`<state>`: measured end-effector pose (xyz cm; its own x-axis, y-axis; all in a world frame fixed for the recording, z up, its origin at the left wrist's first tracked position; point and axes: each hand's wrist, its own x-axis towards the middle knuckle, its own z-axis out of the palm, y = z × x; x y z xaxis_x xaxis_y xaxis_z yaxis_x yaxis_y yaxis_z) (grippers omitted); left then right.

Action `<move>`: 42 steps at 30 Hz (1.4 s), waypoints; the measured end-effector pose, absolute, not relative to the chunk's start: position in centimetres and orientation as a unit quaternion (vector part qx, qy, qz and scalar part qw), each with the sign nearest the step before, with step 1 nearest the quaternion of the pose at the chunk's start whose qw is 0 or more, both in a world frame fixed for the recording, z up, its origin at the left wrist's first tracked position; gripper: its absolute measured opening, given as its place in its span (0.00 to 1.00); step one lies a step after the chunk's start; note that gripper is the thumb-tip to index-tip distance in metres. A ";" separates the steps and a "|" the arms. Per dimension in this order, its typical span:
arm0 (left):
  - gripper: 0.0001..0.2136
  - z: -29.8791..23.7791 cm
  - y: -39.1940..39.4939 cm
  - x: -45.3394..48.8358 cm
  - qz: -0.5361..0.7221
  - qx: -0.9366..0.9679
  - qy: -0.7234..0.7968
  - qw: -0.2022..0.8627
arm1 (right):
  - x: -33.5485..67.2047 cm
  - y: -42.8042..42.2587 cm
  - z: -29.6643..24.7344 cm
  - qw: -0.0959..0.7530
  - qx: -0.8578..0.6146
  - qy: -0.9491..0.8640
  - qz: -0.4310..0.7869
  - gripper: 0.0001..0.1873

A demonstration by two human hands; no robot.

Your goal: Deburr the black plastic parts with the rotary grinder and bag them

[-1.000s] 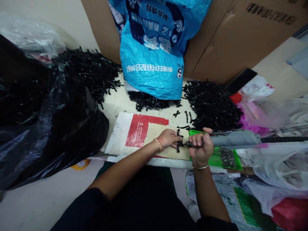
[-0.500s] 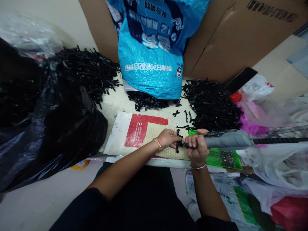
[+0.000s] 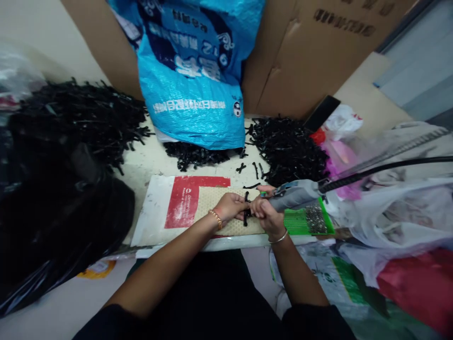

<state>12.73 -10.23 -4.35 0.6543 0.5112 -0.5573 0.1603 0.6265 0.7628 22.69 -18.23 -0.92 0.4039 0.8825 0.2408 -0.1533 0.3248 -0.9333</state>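
Item, mid-frame: left hand (image 3: 230, 207) pinching black plastic part (image 3: 246, 209), right hand (image 3: 265, 215) gripping grey power screwdriver (image 3: 295, 196); risk: tip slipping onto fingers.

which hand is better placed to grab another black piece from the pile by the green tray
Left, probably. The right hand is wrapped around the grey power tool, while the left hand only pinches the small black part, so it frees more easily, though the right-side pile lies farther from it.

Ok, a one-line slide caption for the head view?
Left hand holds a black plastic part while right hand applies a grey power screwdriver.
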 end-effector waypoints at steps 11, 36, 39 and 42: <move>0.06 -3.8 -10.0 12.2 0.099 0.409 0.363 0.831 | 32.2 -18.3 -0.7 0.793 -0.538 -0.251 0.136 0.16; 0.09 -4.0 -9.7 12.3 0.083 0.389 0.369 0.840 | 32.8 -18.1 -2.8 0.761 -0.566 -0.284 0.141 0.14; 0.09 -4.4 -9.7 12.4 0.091 0.378 0.369 0.844 | 32.6 -18.3 -1.9 0.772 -0.557 -0.276 0.135 0.15; 0.10 -4.8 -9.7 12.5 0.099 0.367 0.362 0.851 | 31.4 -18.4 -0.1 0.807 -0.517 -0.254 0.126 0.17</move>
<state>12.47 -9.65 -4.75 0.7186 0.4340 -0.5433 0.0967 0.7114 0.6961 31.35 -18.42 -0.08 0.8393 0.4661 0.2798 0.0596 0.4328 -0.8995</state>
